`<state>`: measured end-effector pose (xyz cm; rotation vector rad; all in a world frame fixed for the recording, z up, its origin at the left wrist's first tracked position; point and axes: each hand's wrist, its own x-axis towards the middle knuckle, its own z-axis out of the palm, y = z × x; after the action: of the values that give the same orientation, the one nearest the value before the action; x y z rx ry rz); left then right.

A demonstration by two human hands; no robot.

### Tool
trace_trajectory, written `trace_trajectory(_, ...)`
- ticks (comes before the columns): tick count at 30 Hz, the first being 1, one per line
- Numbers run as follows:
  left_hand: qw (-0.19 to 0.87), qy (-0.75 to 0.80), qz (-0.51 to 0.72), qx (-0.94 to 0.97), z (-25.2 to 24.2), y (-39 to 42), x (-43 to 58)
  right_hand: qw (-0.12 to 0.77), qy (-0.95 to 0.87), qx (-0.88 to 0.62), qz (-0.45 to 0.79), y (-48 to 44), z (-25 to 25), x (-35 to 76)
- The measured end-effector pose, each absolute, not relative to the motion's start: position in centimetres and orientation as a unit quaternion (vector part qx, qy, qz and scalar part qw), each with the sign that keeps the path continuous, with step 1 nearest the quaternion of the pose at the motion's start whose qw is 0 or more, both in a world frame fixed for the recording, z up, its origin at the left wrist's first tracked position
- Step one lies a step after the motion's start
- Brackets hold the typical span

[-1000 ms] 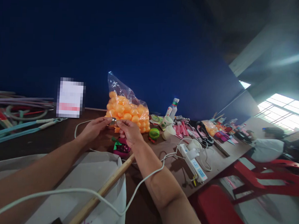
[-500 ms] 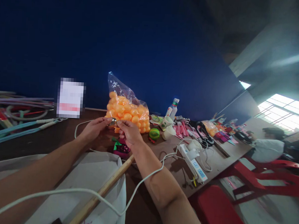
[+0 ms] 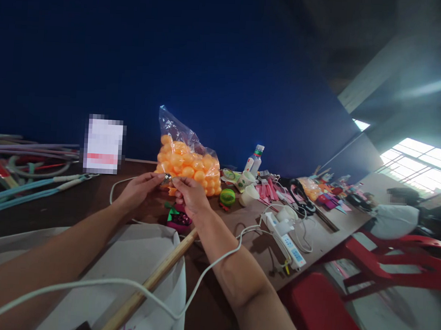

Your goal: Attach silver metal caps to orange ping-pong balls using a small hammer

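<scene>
While light-blue cords (image 3: 17, 190) lie at the far left of the brown table (image 3: 98, 198), the left hand (image 3: 142, 184), as I see it from the room, is closed at the fingertips on a small shiny piece (image 3: 167, 180), too small to identify, before a clear bag of orange balls (image 3: 186, 161). The right hand (image 3: 191, 195) pinches the piece's other side, its remaining fingers curled. Farther right follow a green striped ball (image 3: 227, 198), a capped bottle (image 3: 254, 163) and, nearer, a white power strip (image 3: 289, 245).
</scene>
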<state>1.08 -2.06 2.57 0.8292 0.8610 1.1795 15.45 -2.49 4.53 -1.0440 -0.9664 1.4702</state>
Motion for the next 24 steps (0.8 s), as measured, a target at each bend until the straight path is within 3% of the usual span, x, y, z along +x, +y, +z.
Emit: trace_trajectory(24,0.668,0.369,0.528,0.373,2.15,-2.03,0.82,0.516,-0.414,-0.419,0.622,-2.46,4.51,15.51)
